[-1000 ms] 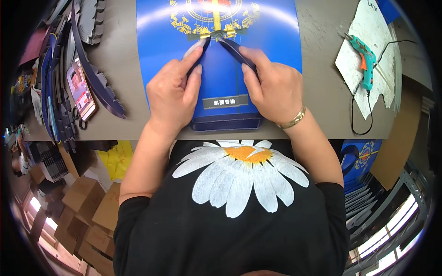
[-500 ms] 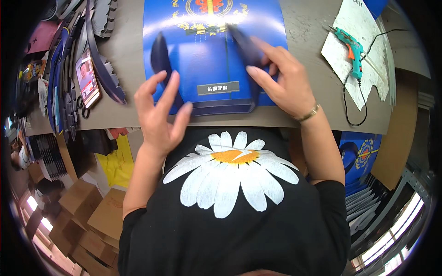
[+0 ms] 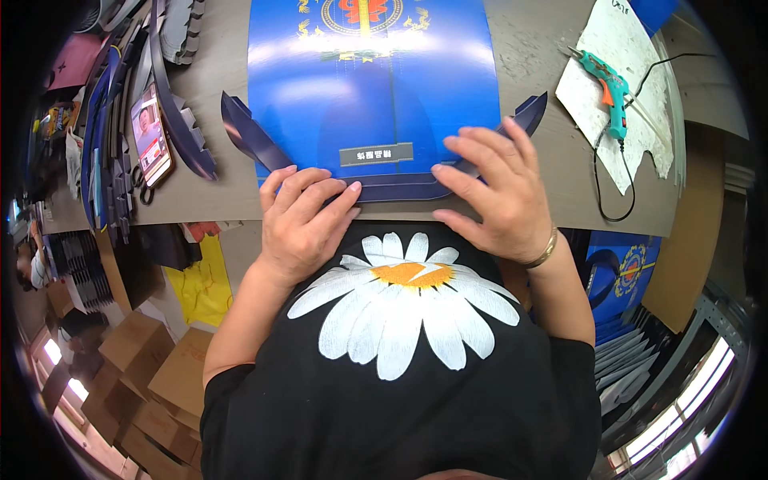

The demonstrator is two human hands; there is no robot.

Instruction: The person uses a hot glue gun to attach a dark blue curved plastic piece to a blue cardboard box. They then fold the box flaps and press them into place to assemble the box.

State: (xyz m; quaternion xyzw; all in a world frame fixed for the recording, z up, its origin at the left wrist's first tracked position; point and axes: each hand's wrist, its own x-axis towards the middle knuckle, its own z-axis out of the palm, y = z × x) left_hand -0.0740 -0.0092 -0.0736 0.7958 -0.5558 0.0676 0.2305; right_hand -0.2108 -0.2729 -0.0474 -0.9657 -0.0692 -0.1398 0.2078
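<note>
A large glossy blue card sheet (image 3: 372,88) with a gold and red emblem lies flat on the grey table (image 3: 532,48). Dark blue curved flaps stick out at its left (image 3: 244,132) and right (image 3: 524,116). My left hand (image 3: 302,220) presses flat on the sheet's near edge at the left, fingers spread. Over on the other side, my right hand (image 3: 500,192), with a gold bracelet at the wrist, presses the near right corner beside the right flap. Neither hand holds anything.
A teal glue gun (image 3: 606,84) with a black cord lies on a white scrap sheet (image 3: 632,120) at the right. A phone (image 3: 150,132) and stacked dark curved card pieces (image 3: 172,80) lie at the left. Cardboard boxes (image 3: 140,360) stand below on the left.
The two dark flaps, earlier folded in under my hands, have swung outward to the sides. Both hands have dropped to the sheet's near edge and now press flat.
</note>
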